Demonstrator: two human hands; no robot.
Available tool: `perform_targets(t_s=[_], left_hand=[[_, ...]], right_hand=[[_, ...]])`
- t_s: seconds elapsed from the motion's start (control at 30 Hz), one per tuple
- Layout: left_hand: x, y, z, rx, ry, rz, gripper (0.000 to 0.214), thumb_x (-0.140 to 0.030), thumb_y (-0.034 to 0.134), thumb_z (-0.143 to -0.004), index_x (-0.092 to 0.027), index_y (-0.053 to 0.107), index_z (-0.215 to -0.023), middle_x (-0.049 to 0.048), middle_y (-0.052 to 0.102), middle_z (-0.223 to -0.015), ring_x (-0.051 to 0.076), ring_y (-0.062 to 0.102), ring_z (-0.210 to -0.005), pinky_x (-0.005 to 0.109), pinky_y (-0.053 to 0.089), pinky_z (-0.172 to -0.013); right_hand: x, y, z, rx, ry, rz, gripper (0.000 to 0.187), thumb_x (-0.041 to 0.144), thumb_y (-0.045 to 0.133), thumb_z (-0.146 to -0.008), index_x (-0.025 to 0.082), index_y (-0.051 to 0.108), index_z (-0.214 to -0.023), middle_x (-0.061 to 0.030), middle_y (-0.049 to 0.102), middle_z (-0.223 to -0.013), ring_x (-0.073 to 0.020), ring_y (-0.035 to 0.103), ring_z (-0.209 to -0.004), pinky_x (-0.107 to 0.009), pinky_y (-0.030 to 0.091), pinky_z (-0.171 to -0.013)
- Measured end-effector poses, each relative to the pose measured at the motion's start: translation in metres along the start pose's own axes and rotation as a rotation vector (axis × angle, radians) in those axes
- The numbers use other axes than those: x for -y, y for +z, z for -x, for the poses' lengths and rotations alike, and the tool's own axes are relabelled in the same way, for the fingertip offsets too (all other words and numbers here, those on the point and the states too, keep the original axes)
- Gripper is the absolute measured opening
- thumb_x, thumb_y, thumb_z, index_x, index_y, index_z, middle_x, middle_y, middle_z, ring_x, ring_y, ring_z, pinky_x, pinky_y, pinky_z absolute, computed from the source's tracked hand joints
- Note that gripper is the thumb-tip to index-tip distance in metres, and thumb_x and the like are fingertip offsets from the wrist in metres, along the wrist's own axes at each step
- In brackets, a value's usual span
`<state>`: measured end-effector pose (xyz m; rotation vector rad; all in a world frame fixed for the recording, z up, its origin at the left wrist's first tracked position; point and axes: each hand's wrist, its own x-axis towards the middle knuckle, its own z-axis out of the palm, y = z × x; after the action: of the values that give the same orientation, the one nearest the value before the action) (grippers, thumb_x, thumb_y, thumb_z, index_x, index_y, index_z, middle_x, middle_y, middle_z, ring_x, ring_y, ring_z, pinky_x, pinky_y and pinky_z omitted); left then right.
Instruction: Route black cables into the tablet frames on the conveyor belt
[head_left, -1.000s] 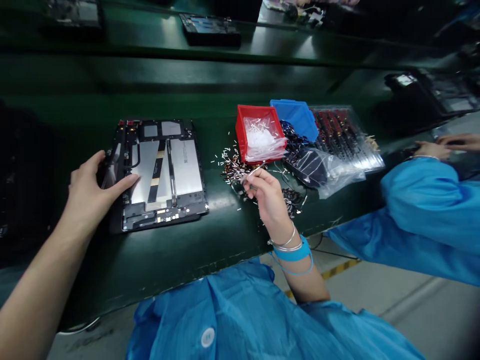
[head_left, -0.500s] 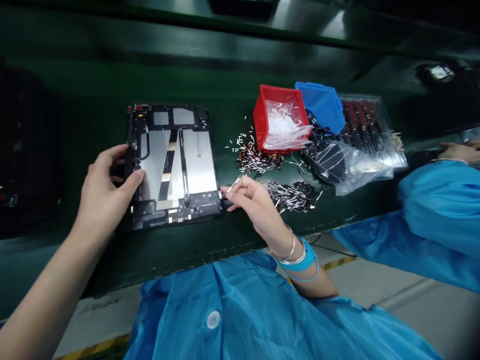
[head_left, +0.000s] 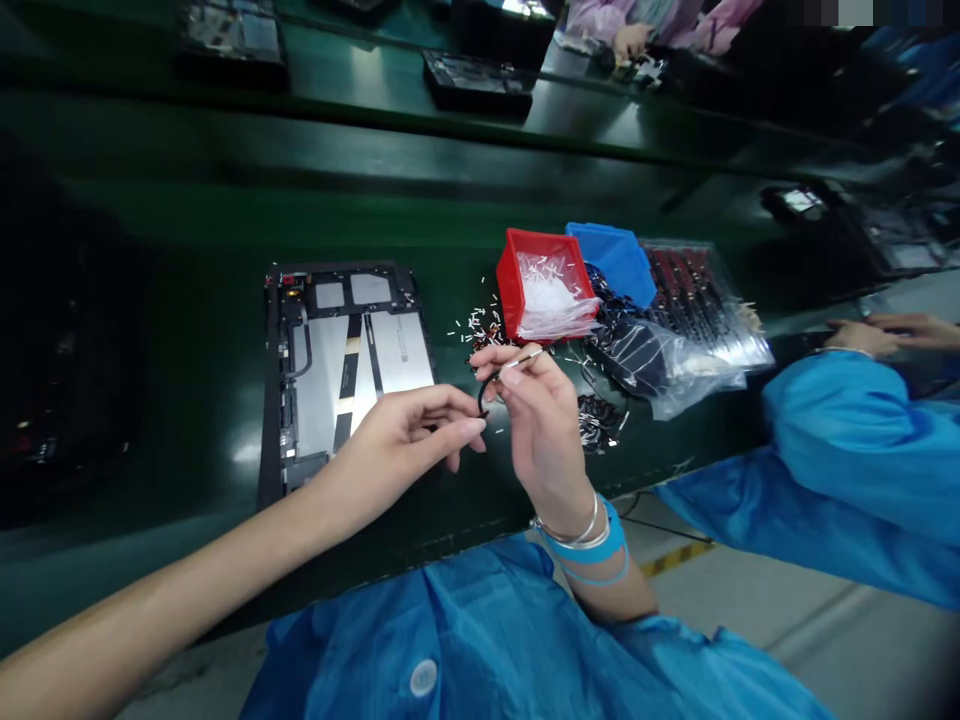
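Between my two hands is a short black cable (head_left: 482, 392), bent in a curve, with a thin silvery piece at its upper end. My left hand (head_left: 420, 425) pinches the cable's lower end between thumb and fingers. The silvery end is in the fingertips of my right hand (head_left: 541, 415). Behind my left forearm, an opened tablet (head_left: 397, 355) lies flat on the green bench, its silver inside and dark ribbons facing up; its lower right part is hidden. A pile of similar black and silvery cables (head_left: 598, 420) lies just right of my right hand.
A red bin (head_left: 509, 290) with small white pieces stands beside a blue bin (head_left: 611, 265). Clear plastic bags (head_left: 675, 385) and a tray of dark parts (head_left: 694, 290) lie to the right. A co-worker's hands (head_left: 870, 335) are at far right. More devices (head_left: 480, 82) sit on the raised shelf.
My left hand has let go of the tablet's left edge and moved right to the cable. My right hand has moved slightly right, away from the tablet. The view has tilted upward.
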<state>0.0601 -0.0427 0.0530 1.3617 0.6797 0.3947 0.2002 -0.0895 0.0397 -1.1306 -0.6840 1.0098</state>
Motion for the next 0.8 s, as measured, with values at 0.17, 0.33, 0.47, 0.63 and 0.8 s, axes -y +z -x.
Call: perform_targets(t_s=[0.17,0.33,0.47,0.63,0.8], left_hand=[[0.009,-0.001,-0.019,0.167,-0.027,0.330,0.026,-0.037,0.063,-0.084,-0.013,0.061,-0.077,0.0008,0.064,-0.060,0.005,0.048,-0.042,0.015,0.024,-0.037],[0.015,-0.009,-0.022,0.469,-0.114,0.532,0.036,-0.046,0.070,-0.078,-0.011,0.062,-0.072,0.0043,0.065,-0.054,0.006,0.047,-0.036,0.016,0.019,-0.034],[0.018,-0.010,-0.023,0.529,-0.135,0.572,0.039,-0.049,0.071,-0.076,-0.011,0.062,-0.070,0.0050,0.065,-0.053,0.007,0.047,-0.035,0.017,0.019,-0.033],[0.021,-0.010,-0.023,0.462,-0.118,0.618,0.045,-0.056,0.062,-0.081,-0.012,0.060,-0.076,0.0056,0.065,-0.056,0.007,0.049,-0.037,0.017,0.021,-0.033],[0.023,-0.009,-0.024,0.359,-0.061,0.579,0.038,-0.049,0.054,-0.088,-0.012,0.059,-0.081,0.0052,0.065,-0.061,0.008,0.053,-0.043,0.017,0.025,-0.037]], right_hand=[[-0.003,-0.007,0.000,0.061,0.008,0.008,0.011,0.032,0.066,-0.077,0.024,0.063,-0.083,0.0000,0.067,-0.089,-0.0110,0.056,-0.070,-0.026,0.047,-0.065],[-0.008,-0.020,-0.005,0.353,-0.067,0.078,0.010,0.035,0.074,-0.075,0.028,0.073,-0.083,-0.0005,0.063,-0.086,-0.0144,0.059,-0.085,-0.029,0.049,-0.075],[-0.014,-0.020,-0.008,0.398,-0.115,0.031,0.009,0.035,0.077,-0.072,0.028,0.071,-0.070,0.0007,0.060,-0.076,-0.0141,0.057,-0.077,-0.031,0.048,-0.073],[-0.016,-0.015,-0.007,0.263,-0.016,-0.030,0.016,0.034,0.078,-0.068,0.025,0.065,-0.064,0.0013,0.057,-0.072,-0.0129,0.053,-0.069,-0.026,0.044,-0.062],[-0.013,-0.013,-0.004,0.133,0.084,-0.007,0.015,0.029,0.072,-0.069,0.022,0.060,-0.064,0.0013,0.057,-0.073,-0.0113,0.050,-0.064,-0.025,0.041,-0.058]])
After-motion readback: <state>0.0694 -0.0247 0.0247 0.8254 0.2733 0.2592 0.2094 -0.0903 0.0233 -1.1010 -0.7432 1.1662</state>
